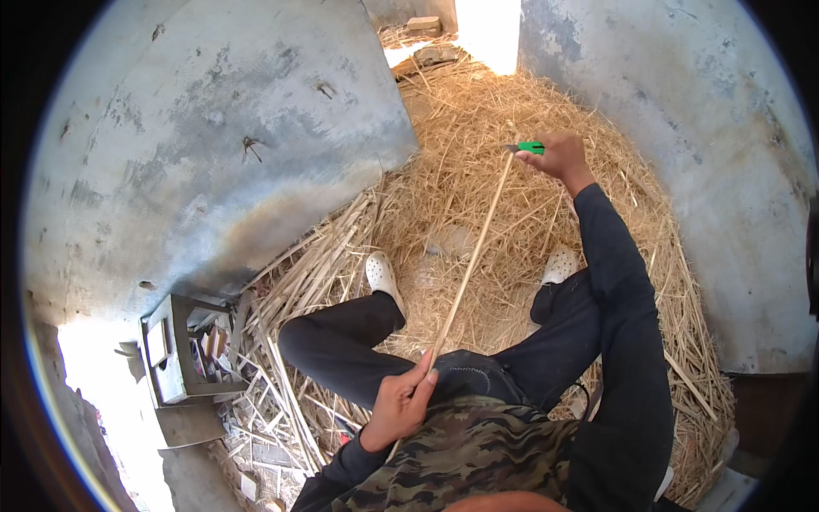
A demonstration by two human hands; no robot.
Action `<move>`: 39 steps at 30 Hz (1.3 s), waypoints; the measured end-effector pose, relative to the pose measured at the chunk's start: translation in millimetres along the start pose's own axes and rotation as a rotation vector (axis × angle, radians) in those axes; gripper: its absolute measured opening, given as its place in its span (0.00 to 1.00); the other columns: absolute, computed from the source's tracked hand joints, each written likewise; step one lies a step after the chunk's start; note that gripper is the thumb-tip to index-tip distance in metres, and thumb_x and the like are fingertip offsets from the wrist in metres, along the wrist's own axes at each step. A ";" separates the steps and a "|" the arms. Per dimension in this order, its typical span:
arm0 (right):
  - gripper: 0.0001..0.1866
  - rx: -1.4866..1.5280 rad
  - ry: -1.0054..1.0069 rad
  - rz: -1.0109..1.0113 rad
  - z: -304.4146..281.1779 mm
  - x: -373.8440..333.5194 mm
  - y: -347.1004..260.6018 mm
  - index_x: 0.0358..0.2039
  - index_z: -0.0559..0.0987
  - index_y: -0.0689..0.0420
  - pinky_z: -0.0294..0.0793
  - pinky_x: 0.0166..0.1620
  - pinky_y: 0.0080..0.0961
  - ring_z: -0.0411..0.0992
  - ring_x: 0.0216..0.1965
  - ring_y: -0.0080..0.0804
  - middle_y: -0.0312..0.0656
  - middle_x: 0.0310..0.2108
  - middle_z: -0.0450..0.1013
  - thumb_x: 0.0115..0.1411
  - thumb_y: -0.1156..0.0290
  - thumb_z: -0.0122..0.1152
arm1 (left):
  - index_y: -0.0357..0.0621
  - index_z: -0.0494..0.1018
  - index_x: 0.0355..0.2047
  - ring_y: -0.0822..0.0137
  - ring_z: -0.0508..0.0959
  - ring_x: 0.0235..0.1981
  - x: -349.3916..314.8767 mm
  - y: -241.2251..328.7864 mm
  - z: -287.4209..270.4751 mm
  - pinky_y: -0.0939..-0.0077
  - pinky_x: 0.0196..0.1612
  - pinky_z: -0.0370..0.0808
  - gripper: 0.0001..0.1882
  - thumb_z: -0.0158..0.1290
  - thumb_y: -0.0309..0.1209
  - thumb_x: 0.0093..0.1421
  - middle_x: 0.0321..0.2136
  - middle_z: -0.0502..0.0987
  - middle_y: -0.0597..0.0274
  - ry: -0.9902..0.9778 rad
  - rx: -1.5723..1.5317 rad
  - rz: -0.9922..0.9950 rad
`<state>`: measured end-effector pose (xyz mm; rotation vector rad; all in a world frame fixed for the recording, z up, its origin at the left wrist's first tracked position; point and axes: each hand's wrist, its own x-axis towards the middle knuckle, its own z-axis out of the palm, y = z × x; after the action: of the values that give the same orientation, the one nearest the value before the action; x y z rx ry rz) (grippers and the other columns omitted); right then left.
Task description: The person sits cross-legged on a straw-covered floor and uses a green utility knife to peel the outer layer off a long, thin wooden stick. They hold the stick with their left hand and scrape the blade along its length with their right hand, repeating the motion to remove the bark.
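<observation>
A long, thin, pale bamboo strip (pixel 474 264) slants from my lap up to the far part of the straw heap. My left hand (pixel 404 401) is closed round it near my waist, with the thumb pressed along it. Out ahead, my right hand (pixel 559 158) grips a knife with a green handle (pixel 531 148). The knife's short dark blade points left and meets the strip near its far end. The fingers of my right hand wrap over the handle and hide part of it.
Loose straw and shavings (pixel 486 196) cover the floor around my white clogs (pixel 381 275). Split strips (pixel 294 256) lie piled at the left, beside a wooden box frame (pixel 192 350) holding odds and ends. Grey walls (pixel 239 128) stand on both sides, with a bright opening (pixel 488 34) at the back.
</observation>
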<state>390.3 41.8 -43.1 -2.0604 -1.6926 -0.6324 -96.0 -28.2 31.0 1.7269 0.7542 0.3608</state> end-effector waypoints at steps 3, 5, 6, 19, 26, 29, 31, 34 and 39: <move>0.36 0.037 0.069 -0.118 14.1 -13.7 34.1 0.10 0.64 0.46 0.55 0.14 0.24 0.56 0.10 0.19 0.26 0.08 0.56 0.53 0.24 0.42 | 0.30 0.65 0.56 0.84 0.61 0.25 3.7 -1.1 -6.6 0.89 0.28 0.61 0.20 0.48 0.24 0.65 0.23 0.67 0.78 -0.076 -0.036 -0.110; 0.39 0.125 -0.027 -0.154 19.2 -19.0 46.9 0.11 0.63 0.49 0.61 0.17 0.30 0.60 0.10 0.26 0.31 0.08 0.57 0.51 0.23 0.42 | 0.30 0.66 0.56 0.84 0.61 0.26 5.8 -10.4 -7.1 0.89 0.27 0.61 0.20 0.49 0.25 0.65 0.23 0.67 0.78 -0.100 -0.087 -0.107; 0.38 0.125 -0.064 -0.157 15.8 -19.5 32.6 0.11 0.62 0.49 0.60 0.17 0.30 0.58 0.10 0.25 0.31 0.08 0.56 0.53 0.24 0.42 | 0.33 0.68 0.56 0.84 0.61 0.19 3.3 -7.3 -8.0 0.87 0.23 0.60 0.19 0.47 0.27 0.66 0.16 0.65 0.74 -0.050 -0.138 -0.163; 0.26 1.503 -0.300 0.396 -18.5 -10.1 -89.5 0.23 0.74 0.56 0.51 0.15 0.16 0.52 0.10 0.14 0.24 0.10 0.54 0.65 0.45 0.48 | 0.40 0.63 0.60 0.82 0.61 0.08 149.8 -6.2 -8.0 0.89 0.13 0.61 0.21 0.40 0.37 0.70 0.13 0.65 0.72 -0.100 -0.526 -0.012; 0.13 1.764 -0.117 0.743 -36.0 -1.8 -99.1 0.25 0.76 0.57 0.48 0.13 0.16 0.52 0.08 0.13 0.24 0.09 0.56 0.62 0.63 0.59 | 0.39 0.64 0.59 0.83 0.63 0.10 182.6 3.6 30.2 0.90 0.14 0.61 0.22 0.41 0.38 0.70 0.15 0.68 0.71 -0.265 -0.412 -0.028; 0.13 1.825 0.100 0.925 -41.2 7.9 -74.1 0.23 0.74 0.58 0.49 0.12 0.16 0.53 0.08 0.14 0.24 0.09 0.56 0.62 0.64 0.59 | 0.38 0.65 0.58 0.83 0.64 0.11 166.9 1.6 37.3 0.89 0.15 0.62 0.22 0.42 0.38 0.69 0.16 0.69 0.72 -0.277 -0.364 -0.113; 0.13 1.808 0.160 0.952 -33.8 9.8 -47.0 0.24 0.74 0.58 0.50 0.12 0.17 0.53 0.08 0.15 0.25 0.09 0.56 0.62 0.64 0.58 | 0.37 0.65 0.58 0.83 0.64 0.12 149.1 -13.7 35.1 0.89 0.16 0.62 0.23 0.43 0.39 0.69 0.17 0.69 0.71 -0.305 -0.377 -0.159; 0.13 1.798 0.232 0.957 -25.2 11.1 -22.5 0.24 0.74 0.59 0.51 0.12 0.18 0.53 0.08 0.16 0.26 0.09 0.56 0.62 0.65 0.57 | 0.37 0.66 0.57 0.83 0.65 0.13 123.7 -25.3 29.8 0.89 0.17 0.62 0.22 0.44 0.40 0.69 0.17 0.69 0.71 -0.298 -0.353 -0.218; 0.12 1.729 0.247 0.946 -27.4 11.0 -26.1 0.25 0.75 0.59 0.51 0.13 0.18 0.53 0.08 0.17 0.26 0.09 0.56 0.63 0.65 0.57 | 0.37 0.70 0.52 0.83 0.64 0.13 99.6 -34.6 19.7 0.89 0.17 0.61 0.19 0.44 0.38 0.69 0.17 0.69 0.72 -0.274 -0.373 -0.251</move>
<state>363.9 39.9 -13.9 -1.0195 -0.3877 0.6881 -20.3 26.6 -21.7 1.2812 0.6462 0.0808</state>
